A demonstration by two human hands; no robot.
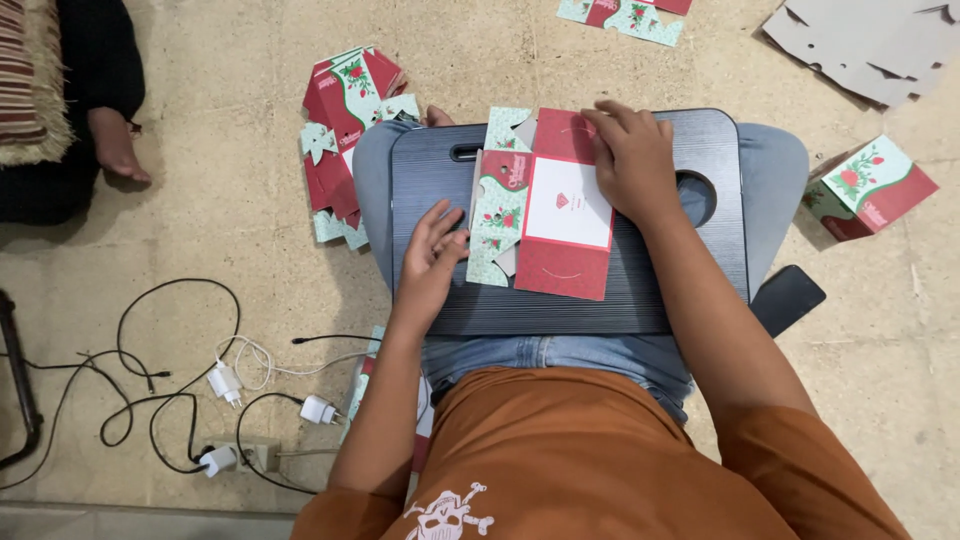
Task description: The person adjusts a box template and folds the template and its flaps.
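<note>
A dark lap tray (660, 290) rests across the person's legs and serves as the work surface. A flat, unfolded carton blank (535, 205), printed in red, white and pale green with a flower pattern, lies on the middle of the surface.

The right hand (632, 160) lies palm down on the upper right part of the carton blank. Its fingers are extended and slightly spread, pressing the card flat; nothing is gripped.

The left hand (432, 262) sits at the left edge of the carton blank. It is open, fingers loosely curled, with the fingertips touching or just beside the pale green side flap; actual contact cannot be confirmed. It holds nothing.

On the floor to the left of the lap tray lies a stack of flat carton blanks (345, 130) of the same print. A folded box (868, 187) of the same print stands on the floor to the right, well apart from the hands. A dark phone (788, 296) lies on the floor just beside the right leg. Grey card sheets (870, 45) lie at the upper right. White chargers and black cables (190, 395) lie on the floor at the lower left. Another person's foot (115, 145) shows at the upper left.
</note>
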